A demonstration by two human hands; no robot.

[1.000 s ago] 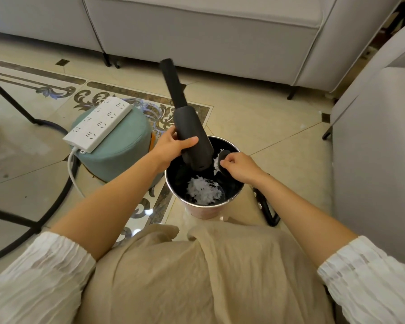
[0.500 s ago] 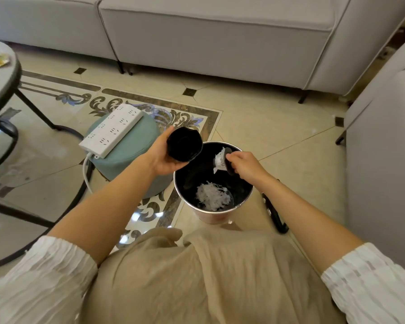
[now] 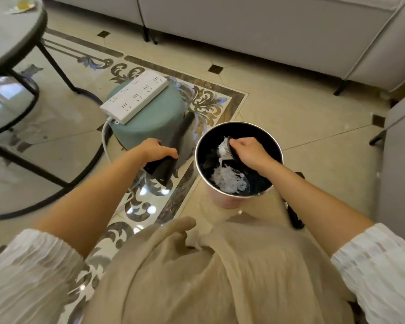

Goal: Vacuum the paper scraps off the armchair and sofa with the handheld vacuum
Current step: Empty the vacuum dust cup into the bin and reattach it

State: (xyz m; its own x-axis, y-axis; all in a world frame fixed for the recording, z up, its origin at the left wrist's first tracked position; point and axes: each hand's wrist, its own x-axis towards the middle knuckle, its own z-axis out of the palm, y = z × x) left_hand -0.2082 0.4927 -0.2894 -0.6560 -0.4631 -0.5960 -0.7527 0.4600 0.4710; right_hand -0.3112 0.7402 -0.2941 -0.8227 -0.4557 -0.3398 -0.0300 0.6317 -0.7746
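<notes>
My left hand [image 3: 154,150] grips the black handheld vacuum [image 3: 171,150] low over the floor, left of the bin, its nozzle pointing away toward the teal stool. My right hand [image 3: 249,150] holds the vacuum's filter piece [image 3: 227,149], white with a black cap, inside the mouth of the round metal bin [image 3: 275,185]. A heap of white paper scraps [image 3: 228,182] lies at the bottom of the black-lined bin. The grey sofa [image 3: 255,31] runs along the top, and the grey armchair [image 3: 400,160] stands at the right edge.
A teal stool [image 3: 147,122] carries a white power strip [image 3: 135,99] just beyond the vacuum. A round table with black legs [image 3: 12,43] stands at the left. A black object [image 3: 294,216] lies on the floor between bin and armchair.
My left hand carried the vacuum body off the bin, down and to the left beside the stool. My right hand kept the filter piece over the bin. The view tilted right.
</notes>
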